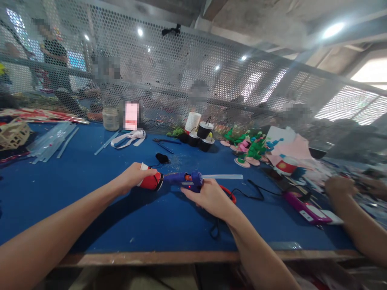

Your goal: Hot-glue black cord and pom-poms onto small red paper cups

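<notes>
- Our left hand (136,176) is curled over a small red-and-white piece (150,182), holding it down on the blue table (90,189) near the middle, well in from the near edge.
- Our right hand (211,197) is wrapped around the blue glue gun (189,180), fingers closed on its body; the nozzle points left and looks to be touching or just beside the red piece, though we cannot tell which.
- A clear glue stick (223,176) juts from the gun's back toward the right edge, and its black cord (254,193) trails across the table.
- We judge the gun light and rigid, best held by its handle and away from the nozzle, which is likely hot. The red piece looks small and light, so it needs pinning from above, fingers kept clear of fresh glue.
- Black-and-white cups (204,135) and green-and-pink craft figures (250,151) stand toward the far edge; spare glue sticks (51,141) lie at the far left.
- Another person's hand (340,187) rests by the right edge near a pink-and-white tool (305,207).
</notes>
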A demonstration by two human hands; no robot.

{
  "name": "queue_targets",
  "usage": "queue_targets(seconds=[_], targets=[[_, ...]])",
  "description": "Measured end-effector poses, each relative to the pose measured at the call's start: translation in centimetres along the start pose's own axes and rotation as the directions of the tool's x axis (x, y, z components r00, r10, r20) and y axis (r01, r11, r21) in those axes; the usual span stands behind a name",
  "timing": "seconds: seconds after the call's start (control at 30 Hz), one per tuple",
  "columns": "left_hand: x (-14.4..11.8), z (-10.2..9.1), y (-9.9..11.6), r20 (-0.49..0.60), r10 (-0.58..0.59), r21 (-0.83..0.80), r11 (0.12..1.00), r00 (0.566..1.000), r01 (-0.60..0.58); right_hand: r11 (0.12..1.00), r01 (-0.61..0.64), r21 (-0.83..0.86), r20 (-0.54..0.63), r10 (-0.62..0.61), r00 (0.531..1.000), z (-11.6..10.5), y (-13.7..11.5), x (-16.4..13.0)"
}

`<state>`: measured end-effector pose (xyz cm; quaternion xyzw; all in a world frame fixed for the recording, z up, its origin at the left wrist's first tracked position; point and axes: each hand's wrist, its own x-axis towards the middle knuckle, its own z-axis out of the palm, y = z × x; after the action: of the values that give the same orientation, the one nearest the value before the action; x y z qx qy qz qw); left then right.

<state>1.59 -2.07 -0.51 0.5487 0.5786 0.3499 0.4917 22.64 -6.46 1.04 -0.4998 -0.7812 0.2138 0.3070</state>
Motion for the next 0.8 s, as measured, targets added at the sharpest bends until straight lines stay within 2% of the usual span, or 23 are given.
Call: queue_targets(seconds=[0.4, 0.8], targets=[[-0.21, 0.02, 0.09, -0.009, 0.004, 0.01, 1.0, 1.0, -0.004, 0.997, -0.025, -0.074, 0.044, 0.029, 0.999, 0.02, 0.0, -0.22], [0.02, 0.04, -0.09, -0.021, 0.005, 0.026, 1.0, 1.0, -0.004, 0.996, -0.019, -0.09, 0.029, 0.022, 0.999, 0.1, 0.06, -0.16]])
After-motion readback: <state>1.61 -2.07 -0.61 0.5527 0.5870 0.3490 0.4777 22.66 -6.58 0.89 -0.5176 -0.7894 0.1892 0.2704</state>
